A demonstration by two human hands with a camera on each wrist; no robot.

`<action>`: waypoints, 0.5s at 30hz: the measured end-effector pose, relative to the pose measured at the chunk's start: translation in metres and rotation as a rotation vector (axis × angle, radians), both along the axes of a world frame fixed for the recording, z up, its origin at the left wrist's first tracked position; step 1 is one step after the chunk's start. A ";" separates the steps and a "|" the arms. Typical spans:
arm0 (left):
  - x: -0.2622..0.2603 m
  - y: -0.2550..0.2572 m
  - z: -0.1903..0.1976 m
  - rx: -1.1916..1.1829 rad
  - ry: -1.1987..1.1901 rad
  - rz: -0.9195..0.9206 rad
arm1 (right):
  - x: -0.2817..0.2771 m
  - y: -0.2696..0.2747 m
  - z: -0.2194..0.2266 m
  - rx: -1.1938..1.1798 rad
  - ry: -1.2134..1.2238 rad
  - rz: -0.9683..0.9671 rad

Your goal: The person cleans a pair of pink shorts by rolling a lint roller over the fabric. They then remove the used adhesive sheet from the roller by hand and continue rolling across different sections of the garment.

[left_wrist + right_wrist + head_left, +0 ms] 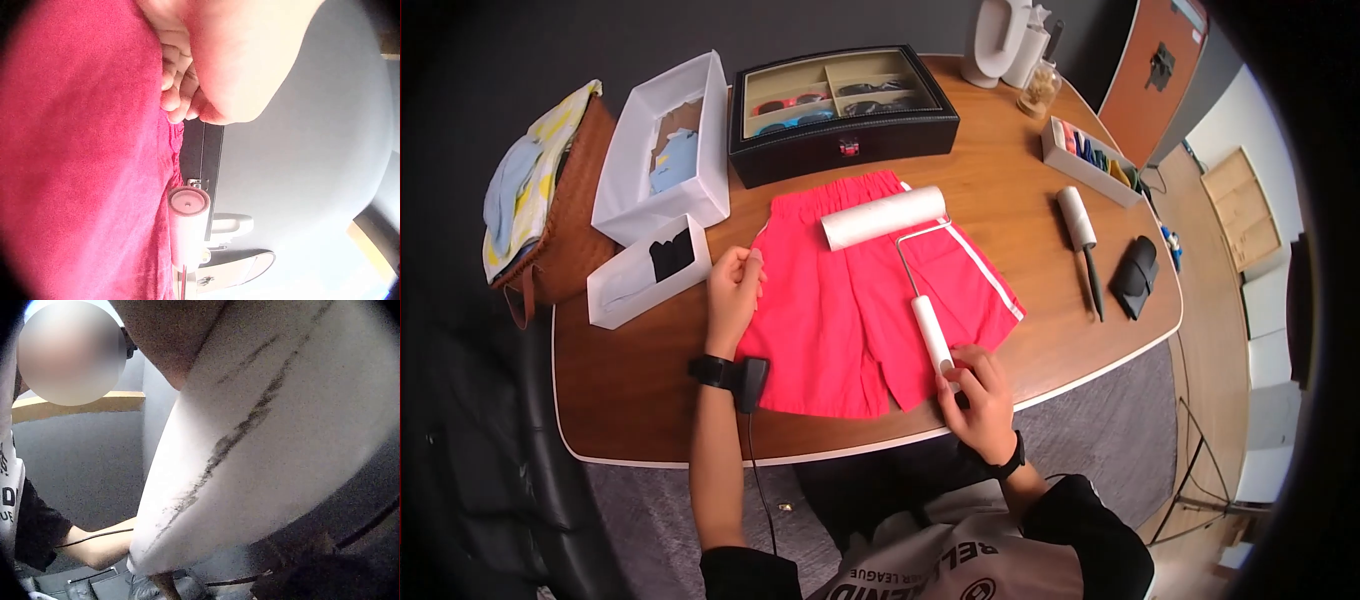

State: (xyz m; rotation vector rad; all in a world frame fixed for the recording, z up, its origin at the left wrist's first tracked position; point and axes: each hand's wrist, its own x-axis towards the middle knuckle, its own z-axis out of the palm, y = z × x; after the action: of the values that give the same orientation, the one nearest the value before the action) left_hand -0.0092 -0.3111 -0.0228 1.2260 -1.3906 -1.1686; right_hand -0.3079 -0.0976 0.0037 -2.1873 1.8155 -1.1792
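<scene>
Pink shorts [830, 300] with a white side stripe lie flat, waistband towards the back. Across their upper part rests the white cylinder of a lint roller [885, 218], also seen beyond the pink cloth [69, 150] in the left wrist view. My right hand [980, 405] grips the end of its white handle [932, 335] near the hems. Beside the shorts' left edge is my left hand [735, 295], its fingers [178, 87] loosely curled, with no cloth seen between them. A large pale surface [262, 444] with a dark streak fills much of the right wrist view; I cannot tell what it is.
A black glasses case [845, 150] stands behind the shorts. White boxes [700, 205] [650, 290] and a brown basket [585, 210] are left. On the right lie a smaller roller [1076, 220], a black pouch [1135, 278] and a white organizer box [1090, 175].
</scene>
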 end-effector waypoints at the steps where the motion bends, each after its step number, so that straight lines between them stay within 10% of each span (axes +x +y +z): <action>1: 0.001 0.000 -0.001 -0.015 0.003 0.004 | 0.000 -0.001 0.000 -0.004 0.002 0.005; 15: -0.002 0.004 0.003 -0.005 0.005 0.003 | 0.003 -0.002 0.002 -0.017 0.005 0.012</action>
State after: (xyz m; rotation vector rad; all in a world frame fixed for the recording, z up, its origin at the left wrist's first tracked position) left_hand -0.0113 -0.3071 -0.0200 1.2205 -1.3862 -1.1651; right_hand -0.3052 -0.0995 0.0058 -2.2089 1.7987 -1.1921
